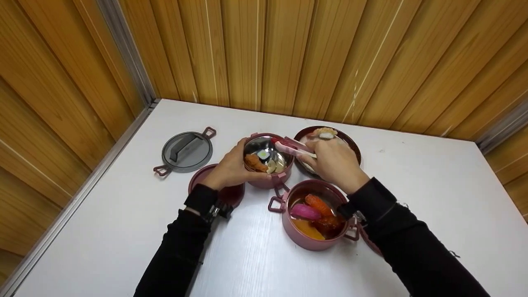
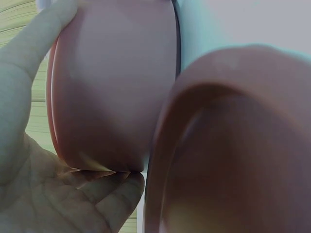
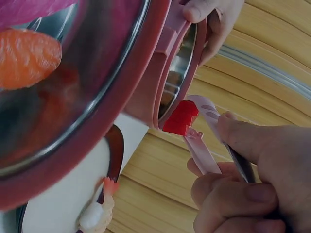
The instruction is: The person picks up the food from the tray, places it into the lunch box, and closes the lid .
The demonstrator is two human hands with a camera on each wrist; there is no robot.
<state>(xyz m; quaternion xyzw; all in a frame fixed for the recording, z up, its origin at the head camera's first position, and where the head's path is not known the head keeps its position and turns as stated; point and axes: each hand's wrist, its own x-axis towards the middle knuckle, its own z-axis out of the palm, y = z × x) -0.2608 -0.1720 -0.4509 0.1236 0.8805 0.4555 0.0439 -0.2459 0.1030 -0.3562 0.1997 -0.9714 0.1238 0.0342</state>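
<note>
Pinching pink tongs (image 1: pixel 289 149), the right grip (image 1: pixel 336 163) held a red piece (image 3: pixel 181 119) over the small pot (image 1: pixel 268 183), while the left grip (image 1: pixel 231 166) clasped the pot's side. The piece (probably light, perhaps slippery) seemed best taken gently across its middle.

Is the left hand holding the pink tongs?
No, the right hand holds the pink tongs, while the left hand grips a pink pot.
</note>
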